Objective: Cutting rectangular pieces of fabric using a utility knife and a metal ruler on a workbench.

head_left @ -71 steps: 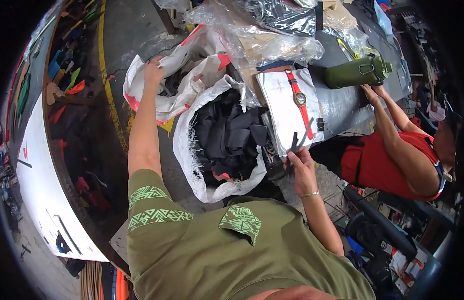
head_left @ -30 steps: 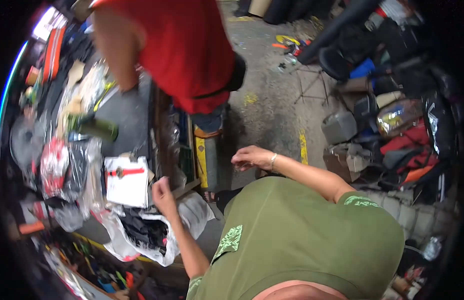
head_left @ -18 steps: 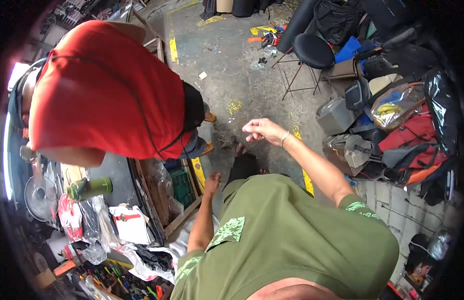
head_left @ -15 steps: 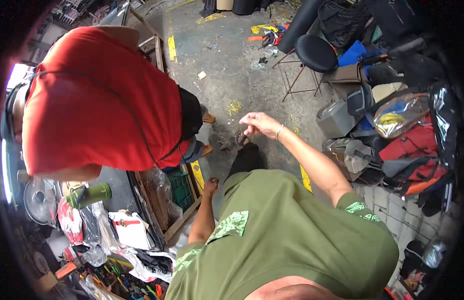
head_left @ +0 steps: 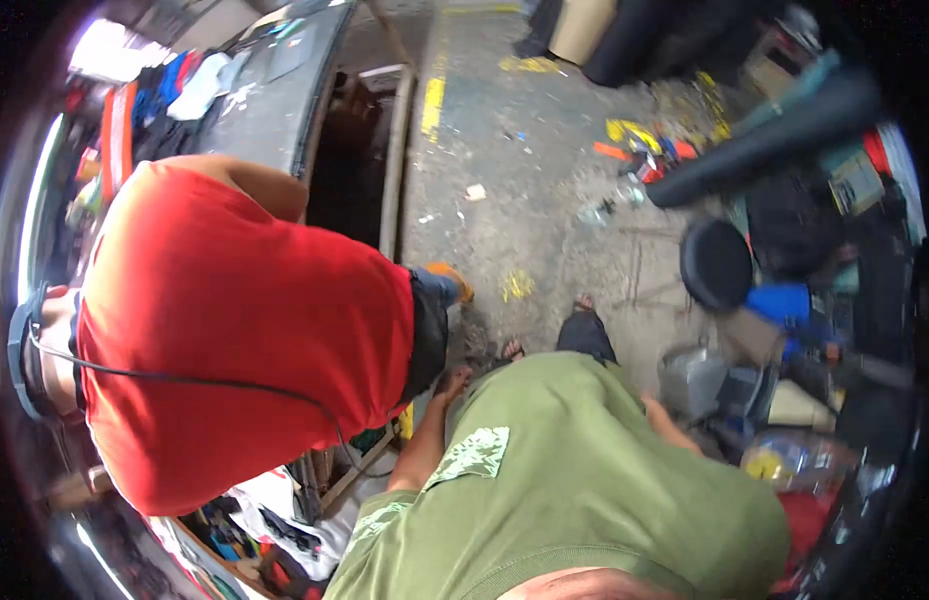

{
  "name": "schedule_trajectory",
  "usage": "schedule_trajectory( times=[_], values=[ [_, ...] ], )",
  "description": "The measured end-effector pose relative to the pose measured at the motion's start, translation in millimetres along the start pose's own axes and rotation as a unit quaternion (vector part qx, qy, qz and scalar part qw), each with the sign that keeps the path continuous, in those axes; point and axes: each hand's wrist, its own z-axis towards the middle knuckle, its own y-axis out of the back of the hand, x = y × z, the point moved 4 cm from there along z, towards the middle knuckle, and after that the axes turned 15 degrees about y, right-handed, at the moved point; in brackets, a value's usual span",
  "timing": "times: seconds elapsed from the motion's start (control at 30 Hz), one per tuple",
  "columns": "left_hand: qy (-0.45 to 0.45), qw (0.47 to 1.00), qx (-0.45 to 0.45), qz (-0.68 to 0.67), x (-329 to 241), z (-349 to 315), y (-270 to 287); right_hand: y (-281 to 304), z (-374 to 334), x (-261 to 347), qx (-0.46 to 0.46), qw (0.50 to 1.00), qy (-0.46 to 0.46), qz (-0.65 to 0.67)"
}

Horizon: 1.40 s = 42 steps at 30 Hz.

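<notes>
Now the left hand (head_left: 454,383) hangs just beside the black shorts (head_left: 427,340) of a co-worker (head_left: 245,320), its grip too blurred to tell, the right hand hidden; a white sack (head_left: 335,541) lies below-left of that grip, a black stool (head_left: 717,263) to its upper right

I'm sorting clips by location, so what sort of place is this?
Most likely a workshop, perhaps one handling fabric or similar sheet material, though that is a guess. A long dark worktable, a thick black roll and worn yellow floor markings point that way.
</notes>
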Motion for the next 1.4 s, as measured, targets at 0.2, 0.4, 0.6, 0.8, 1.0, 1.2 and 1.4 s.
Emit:
schedule_trajectory(
  times=[0.2, 0.4, 0.6, 0.8, 1.0, 1.2, 1.4],
  values=[
    [0.075, 0.975, -0.199, 0.065, -47, 58, -61, 17, 228, 128, 0.108, 0.955, 0.039, -0.273],
    [0.075, 0.972, -0.220, 0.034, -108, 111, -137, -72, 460, 329, 0.204, 0.915, 0.106, -0.331],
    [0.063, 0.917, -0.279, -0.277, -266, 114, -129, -224, 586, 518, 0.186, 0.882, 0.198, -0.385],
    [-0.161, 0.880, -0.365, -0.258, -478, 140, -9, -325, 655, 513, 0.259, 0.895, 0.190, -0.309],
    [-0.294, 0.814, -0.493, -0.084, -748, 47, 119, -392, 571, 442, 0.406, 0.802, 0.148, -0.413],
    [-0.258, 0.722, -0.641, 0.041, -852, 47, 259, -471, 602, 487, 0.375, 0.817, 0.160, -0.408],
    [0.036, 0.665, -0.746, 0.008, -880, 68, 390, -554, 755, 548, 0.355, 0.809, 0.190, -0.429]
  ],
)
